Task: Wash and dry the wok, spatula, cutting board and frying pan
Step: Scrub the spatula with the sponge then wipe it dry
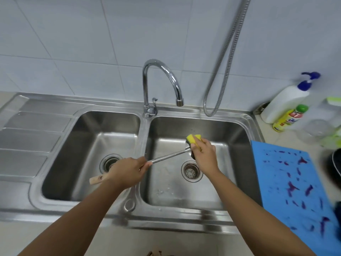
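Note:
My left hand (127,171) grips the spatula (168,156) where its metal shaft meets the wooden handle, whose end sticks out to the left over the left basin. The spatula's head lies over the right basin (238,137), mostly hidden. My right hand (203,154) holds a yellow sponge (193,139) folded around that head. The blue cutting board (287,182), smeared with purple stains, lies on the counter right of the sink. A dark pan (335,169) shows only its edge at the far right. No water runs from the tap (162,84).
A white pump bottle (287,102) and a yellow dish-soap bottle (289,119) stand at the back right beside clear glassware (317,130). A metal hose (227,58) hangs from the wall. The ribbed drainboard (27,137) lies left of the left basin (88,130).

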